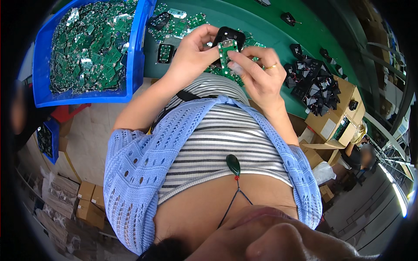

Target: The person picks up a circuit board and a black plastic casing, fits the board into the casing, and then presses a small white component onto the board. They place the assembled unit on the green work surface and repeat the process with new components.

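right hand [262, 71] pinched on a green circuit board [227, 45], left hand [191, 54] clamped on a black plastic housing [230, 33] just beyond it, both over the green counter [257, 24], blue bin [82, 101] of heaped boards [93, 48] at left, black plastic parts [320, 85] piled at right

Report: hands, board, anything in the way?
Left hand holding black casing. Right hand gripping green circuit board. Loose boards scattered on bench nearby.

circuit board [224, 55]: green | housing [230, 32]: black | bin [82, 100]: blue | shirt [230, 132]: striped (black, white)
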`<state>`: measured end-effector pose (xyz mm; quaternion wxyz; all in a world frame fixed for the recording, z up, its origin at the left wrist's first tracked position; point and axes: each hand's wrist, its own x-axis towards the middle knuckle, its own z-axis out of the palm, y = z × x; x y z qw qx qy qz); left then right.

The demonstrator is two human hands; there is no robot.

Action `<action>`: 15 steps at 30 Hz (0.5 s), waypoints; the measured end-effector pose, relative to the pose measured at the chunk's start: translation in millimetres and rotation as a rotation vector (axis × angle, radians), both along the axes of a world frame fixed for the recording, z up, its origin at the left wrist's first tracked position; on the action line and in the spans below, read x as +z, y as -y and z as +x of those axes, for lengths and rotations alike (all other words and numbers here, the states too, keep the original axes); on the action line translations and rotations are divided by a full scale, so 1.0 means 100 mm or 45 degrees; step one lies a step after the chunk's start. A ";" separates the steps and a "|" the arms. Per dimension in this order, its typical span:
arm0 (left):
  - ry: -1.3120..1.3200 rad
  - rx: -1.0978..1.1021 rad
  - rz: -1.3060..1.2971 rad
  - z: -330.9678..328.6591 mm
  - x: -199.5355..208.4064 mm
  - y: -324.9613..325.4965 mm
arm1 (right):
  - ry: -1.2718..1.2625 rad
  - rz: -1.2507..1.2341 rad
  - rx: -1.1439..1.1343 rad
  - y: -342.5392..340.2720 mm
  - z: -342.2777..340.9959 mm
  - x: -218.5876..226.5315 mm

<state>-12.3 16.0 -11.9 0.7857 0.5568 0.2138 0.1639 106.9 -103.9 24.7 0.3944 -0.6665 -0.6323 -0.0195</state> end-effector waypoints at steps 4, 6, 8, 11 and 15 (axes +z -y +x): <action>-0.025 0.066 0.073 0.01 0.05 0.04 | 0.015 0.150 0.177 -0.07 0.09 -0.07; -0.001 0.100 0.034 0.00 0.07 0.05 | 0.041 0.162 0.151 -0.09 0.12 -0.07; -0.020 0.086 -0.063 -0.01 0.16 0.05 | 0.098 0.177 0.061 -0.11 0.16 -0.09; -0.016 0.050 -0.154 -0.03 0.20 0.06 | 0.146 0.120 -0.038 -0.12 0.19 -0.07; -0.003 0.067 -0.082 -0.03 0.22 0.07 | 0.143 0.133 -0.044 -0.17 0.17 -0.05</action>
